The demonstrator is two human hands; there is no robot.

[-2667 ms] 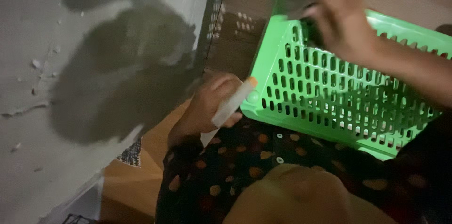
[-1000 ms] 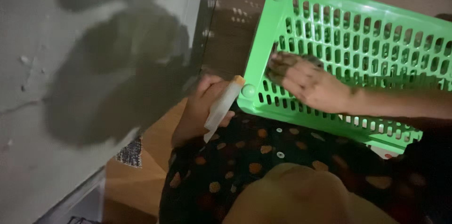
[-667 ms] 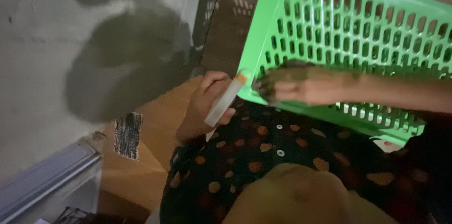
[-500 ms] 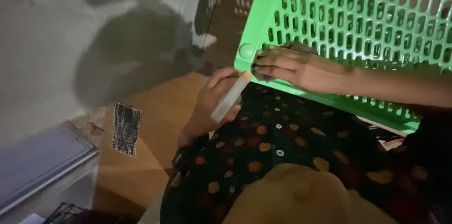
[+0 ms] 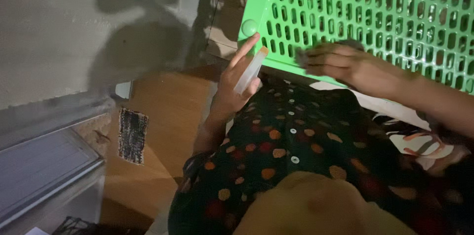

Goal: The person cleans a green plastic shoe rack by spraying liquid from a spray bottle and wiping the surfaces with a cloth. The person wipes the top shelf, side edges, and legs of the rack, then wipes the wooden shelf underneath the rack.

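One green slotted plastic basket. One pale tube with an orange cap. One dark cloth pad. Two hands: the left hand and the right hand. One dark woven patch on the floor.

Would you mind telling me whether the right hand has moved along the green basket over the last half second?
Yes: the right hand has slid rightward along the green basket, away from its round corner knob.

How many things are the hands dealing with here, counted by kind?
Green basket: 1
White tube with an orange tip, held in the left hand: 1
Dark cloth under the right hand: 1
Total: 3
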